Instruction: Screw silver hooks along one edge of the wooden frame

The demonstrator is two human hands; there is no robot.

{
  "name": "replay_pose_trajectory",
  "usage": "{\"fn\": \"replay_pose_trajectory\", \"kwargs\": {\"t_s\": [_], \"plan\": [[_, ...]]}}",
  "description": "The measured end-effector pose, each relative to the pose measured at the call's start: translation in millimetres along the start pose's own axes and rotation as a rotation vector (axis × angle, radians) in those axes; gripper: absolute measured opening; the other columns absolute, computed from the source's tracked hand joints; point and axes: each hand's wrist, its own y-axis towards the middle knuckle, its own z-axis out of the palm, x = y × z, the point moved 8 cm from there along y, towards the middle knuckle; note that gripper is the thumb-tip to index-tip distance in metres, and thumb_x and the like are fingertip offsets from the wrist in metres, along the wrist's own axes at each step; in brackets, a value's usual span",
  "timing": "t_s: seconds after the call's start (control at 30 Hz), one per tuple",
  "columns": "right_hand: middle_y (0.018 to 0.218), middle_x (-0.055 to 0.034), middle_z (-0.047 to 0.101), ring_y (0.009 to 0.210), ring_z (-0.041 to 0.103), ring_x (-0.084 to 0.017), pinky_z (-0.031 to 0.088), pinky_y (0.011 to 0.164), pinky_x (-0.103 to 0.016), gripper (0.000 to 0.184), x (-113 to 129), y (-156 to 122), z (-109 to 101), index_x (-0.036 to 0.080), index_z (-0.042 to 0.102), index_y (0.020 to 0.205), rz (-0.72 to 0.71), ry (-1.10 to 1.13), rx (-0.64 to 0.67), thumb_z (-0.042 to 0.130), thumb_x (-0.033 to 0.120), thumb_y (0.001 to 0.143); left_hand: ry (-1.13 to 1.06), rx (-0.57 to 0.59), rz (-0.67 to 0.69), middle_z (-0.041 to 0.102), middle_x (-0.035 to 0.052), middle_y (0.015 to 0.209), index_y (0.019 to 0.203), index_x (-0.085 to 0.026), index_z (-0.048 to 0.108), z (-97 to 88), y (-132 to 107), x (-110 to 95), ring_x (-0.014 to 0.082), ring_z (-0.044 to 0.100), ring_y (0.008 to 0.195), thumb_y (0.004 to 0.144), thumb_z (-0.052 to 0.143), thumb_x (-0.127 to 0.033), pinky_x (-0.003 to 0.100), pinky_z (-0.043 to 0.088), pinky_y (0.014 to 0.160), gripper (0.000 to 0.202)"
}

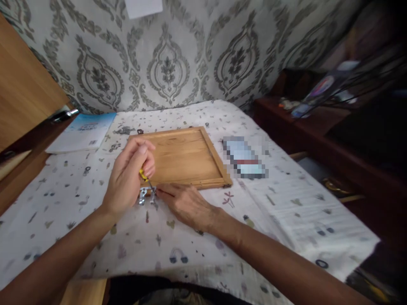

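A wooden panel with a raised frame (186, 154) lies flat on the patterned tablecloth. My left hand (129, 169) is closed round the yellow handle of a small screwdriver (143, 174), whose shaft slants down to the panel's front edge. There, a shiny metal hinge (143, 195) sits against the wood, its plates sticking out toward me. My right hand (187, 205) rests low over the cloth, thumb and fingers drawn together at the hinge's right side beside the screwdriver tip. The fingertips partly cover that spot, and any screw there is too small to make out.
A blue-and-white booklet (84, 132) lies at the left by a wooden cabinet (28, 72). Right of the panel is a pixelated phone-like object (244, 156). The tablecloth (270, 220) drops off at the right toward dark furniture (292, 127) with a bottle (324, 87). Patterned wallpaper (168, 63) stands behind.
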Motion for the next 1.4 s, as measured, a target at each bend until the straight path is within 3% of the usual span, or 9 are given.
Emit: {"fn": "replay_pose_trajectory", "kwargs": {"t_s": [0.2,0.27,0.4,0.47,0.63,0.77,1.0,1.23,1.4], "plan": [[0.115,-0.0067,0.07,0.091,0.065,-0.018,0.051,0.067,-0.029,0.021,5.2,-0.2,-6.9,0.013,0.061,0.115,-0.029,-0.022,0.042,0.055,0.01,0.095,-0.134,0.139,-0.094,0.02,-0.0099,0.045,0.079,-0.02,0.058,14.4,0.8,8.3,0.0062,0.015,0.04,0.094,0.057,-0.033,0.022,0.014,0.04,0.019],[0.116,-0.0067,0.069,0.091,0.064,-0.018,0.051,0.065,-0.03,0.02,5.0,0.0,-7.1,0.013,0.061,0.113,-0.024,-0.028,0.054,0.055,0.01,0.095,-0.088,0.147,-0.105,0.024,-0.0084,0.047,0.08,-0.021,0.059,11.2,0.5,10.3,0.0071,0.019,0.042,0.094,0.058,-0.036,0.023,0.017,0.041,0.021],[0.118,-0.0081,0.068,0.094,0.064,-0.018,0.053,0.066,-0.03,0.021,4.0,-0.2,-4.3,0.013,0.061,0.113,-0.017,-0.022,0.065,0.053,0.009,0.095,0.094,-0.033,0.017,0.047,-0.0016,0.06,0.085,-0.022,0.06,-7.9,-4.3,0.7,0.0116,0.044,0.059,0.096,0.057,-0.045,0.025,0.036,0.057,0.025],[0.119,-0.0078,0.069,0.095,0.064,-0.019,0.053,0.068,-0.031,0.022,3.8,-0.3,-3.8,0.013,0.061,0.115,-0.02,-0.014,0.053,0.052,0.01,0.095,0.105,-0.038,0.028,0.047,-0.0017,0.061,0.086,-0.023,0.06,-6.7,-8.5,-0.9,0.0119,0.044,0.061,0.096,0.057,-0.046,0.026,0.037,0.058,0.025],[0.116,-0.007,0.071,0.091,0.065,-0.018,0.052,0.07,-0.03,0.021,2.9,0.5,-3.3,0.013,0.061,0.114,-0.019,-0.001,0.05,0.052,0.009,0.095,-0.049,0.099,-0.031,0.025,-0.0076,0.048,0.083,-0.022,0.06,10.0,-11.4,2.4,0.0079,0.021,0.044,0.096,0.056,-0.035,0.024,0.019,0.043,0.019],[0.112,-0.0053,0.071,0.09,0.065,-0.018,0.05,0.066,-0.027,0.019,2.3,0.6,-3.0,0.014,0.061,0.111,-0.011,-0.004,0.053,0.053,0.009,0.094,-0.099,0.297,-0.088,0.02,-0.0098,0.046,0.083,-0.02,0.061,21.0,-7.9,4.6,0.006,0.014,0.04,0.095,0.057,-0.032,0.022,0.014,0.041,0.018],[0.12,-0.007,0.07,0.095,0.066,-0.019,0.049,0.062,-0.028,0.02,2.7,0.1,-3.1,0.015,0.062,0.114,-0.005,-0.032,0.04,0.054,0.011,0.096,0.093,-0.001,-0.017,0.047,-0.0026,0.058,0.086,-0.022,0.061,-6.7,-5.1,1.4,0.0119,0.046,0.056,0.095,0.058,-0.044,0.026,0.039,0.057,0.025],[0.119,-0.0063,0.071,0.093,0.066,-0.019,0.05,0.062,-0.031,0.02,3.1,0.5,-2.8,0.014,0.062,0.115,-0.017,-0.041,0.04,0.056,0.012,0.096,-0.114,0.033,-0.055,0.024,-0.0075,0.046,0.076,-0.021,0.059,4.2,0.1,5.5,0.0073,0.018,0.042,0.094,0.056,-0.026,0.023,0.017,0.043,0.02],[0.118,-0.0081,0.07,0.092,0.065,-0.019,0.05,0.061,-0.031,0.02,3.0,-0.2,-3.2,0.014,0.062,0.114,-0.014,-0.033,0.031,0.054,0.011,0.096,-0.156,0.155,-0.129,0.022,-0.0081,0.046,0.079,-0.021,0.061,6.4,1.3,10.5,0.0067,0.018,0.042,0.095,0.053,-0.026,0.022,0.018,0.043,0.019]]}}
